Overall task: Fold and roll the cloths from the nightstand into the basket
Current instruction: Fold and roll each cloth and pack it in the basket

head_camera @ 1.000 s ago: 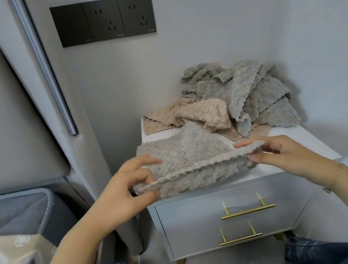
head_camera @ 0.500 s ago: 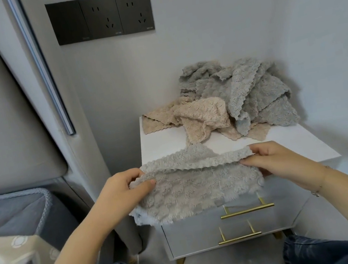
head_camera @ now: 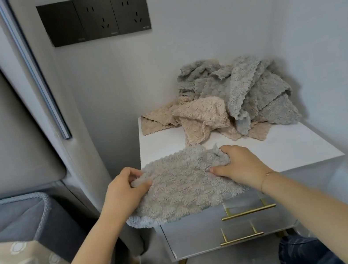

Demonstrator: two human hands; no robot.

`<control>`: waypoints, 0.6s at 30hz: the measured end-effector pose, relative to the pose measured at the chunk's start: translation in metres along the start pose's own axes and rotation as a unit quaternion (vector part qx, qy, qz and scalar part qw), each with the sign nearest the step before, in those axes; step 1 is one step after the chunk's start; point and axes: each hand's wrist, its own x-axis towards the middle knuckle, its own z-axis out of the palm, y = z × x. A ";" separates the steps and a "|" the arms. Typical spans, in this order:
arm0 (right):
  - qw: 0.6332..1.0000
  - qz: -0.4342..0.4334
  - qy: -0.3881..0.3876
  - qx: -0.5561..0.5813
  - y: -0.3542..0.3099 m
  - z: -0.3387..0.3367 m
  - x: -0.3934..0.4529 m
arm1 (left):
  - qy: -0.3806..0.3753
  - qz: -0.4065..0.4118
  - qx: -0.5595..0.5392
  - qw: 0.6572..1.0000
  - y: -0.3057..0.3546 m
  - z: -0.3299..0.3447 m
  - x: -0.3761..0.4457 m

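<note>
The grey cloth [head_camera: 182,186] lies across the front edge of the white nightstand [head_camera: 287,146], its long axis running left to right between the two hands, with the scalloped far edge on the top and the near part drooping over the front toward the drawers. It is fluffy, pale grey with a faint checked texture, and looks to be doubled over, though the layers are hard to separate in this view. The left hand [head_camera: 123,192] pinches the left end, fingers [head_camera: 134,173] curled into the pile and thumb underneath a fold. The right hand [head_camera: 239,164] bunches the right end, fingers curled over gathered fabric. Behind, at the back corner of the nightstand, sits a loose heap of grey cloths [head_camera: 249,90] and beige cloths [head_camera: 198,118], well apart from the held one.
</note>
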 end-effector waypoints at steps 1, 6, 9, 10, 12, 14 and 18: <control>1.000 0.000 -0.005 -0.005 0.000 0.001 0.001 | 0.010 0.024 0.033 0.999 0.002 0.000 -0.001; 0.996 0.039 -0.060 -0.060 -0.001 -0.021 -0.009 | -0.021 0.129 0.099 0.987 0.022 0.006 -0.006; 0.981 0.080 -0.023 -0.177 0.011 -0.041 -0.014 | -0.038 0.165 0.065 0.983 0.037 0.022 -0.008; 0.978 0.082 -0.001 -0.192 0.013 -0.046 -0.016 | -0.036 0.176 0.063 0.982 0.041 0.028 -0.008; 0.984 0.074 0.022 -0.159 0.017 -0.054 -0.014 | -0.025 0.191 0.068 0.979 0.046 0.037 -0.007; 0.993 0.053 0.027 -0.097 0.018 -0.055 -0.012 | -0.013 0.188 0.069 0.980 0.048 0.040 -0.006; 0.995 -0.028 0.078 -0.063 0.026 -0.057 -0.008 | 0.011 0.162 0.088 0.983 0.047 0.033 -0.002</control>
